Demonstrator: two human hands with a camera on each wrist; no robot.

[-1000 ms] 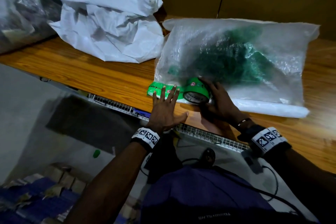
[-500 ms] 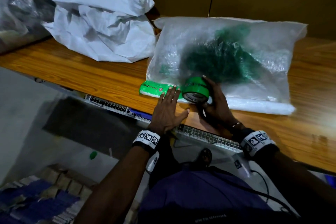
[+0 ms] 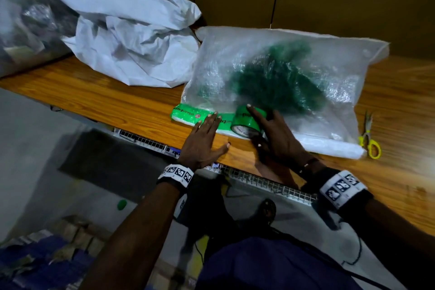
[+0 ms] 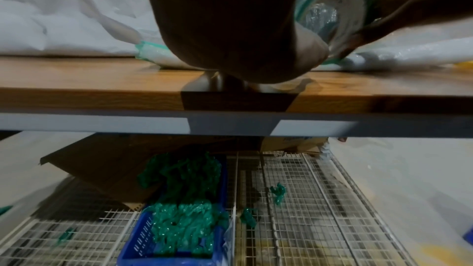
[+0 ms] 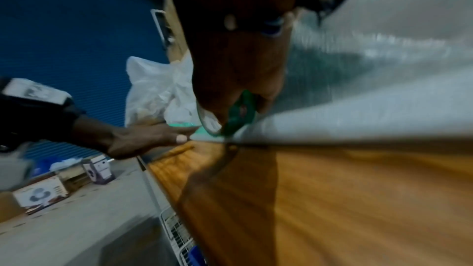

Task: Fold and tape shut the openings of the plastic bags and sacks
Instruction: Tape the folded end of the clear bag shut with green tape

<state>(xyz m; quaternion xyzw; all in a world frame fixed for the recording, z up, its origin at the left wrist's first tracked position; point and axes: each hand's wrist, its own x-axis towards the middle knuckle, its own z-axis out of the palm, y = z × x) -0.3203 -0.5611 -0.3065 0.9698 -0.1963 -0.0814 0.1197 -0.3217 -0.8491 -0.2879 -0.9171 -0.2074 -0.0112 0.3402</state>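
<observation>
Two hands at the folded near edge of the clear bag [image 3: 282, 77], which lies flat on the wooden table [image 3: 106, 99] with a dark green bundle showing through its plastic. My right hand [image 3: 277, 139] grips the roll of green tape [image 3: 247, 122] — index finger laid over the top of the roll, thumb curled round its near side — and the roll stands on edge on the bag's fold. From the roll a strip of green tape [image 3: 188, 114] runs left along the fold to the bag's left corner. My left hand [image 3: 202, 146] lies flat with straight fingers; its fingertips [image 3: 211, 116] press the strip down just left of the roll, while the thumb is spread out on the bare wood. The rest of the fold, to the right of the roll, is bare white plastic.

Behind and left of the bag a crumpled white sack [image 3: 122, 37] touches its far left corner. Yellow-handled scissors [image 3: 369, 141] lie on the table just beside the bag's near right corner. In the left wrist view, below the table edge, a blue crate [image 4: 143, 240] holds green packing material on a wire shelf [image 4: 307, 199]. The right wrist view is blurred — only the roll's green rim shows clearly under my palm.
</observation>
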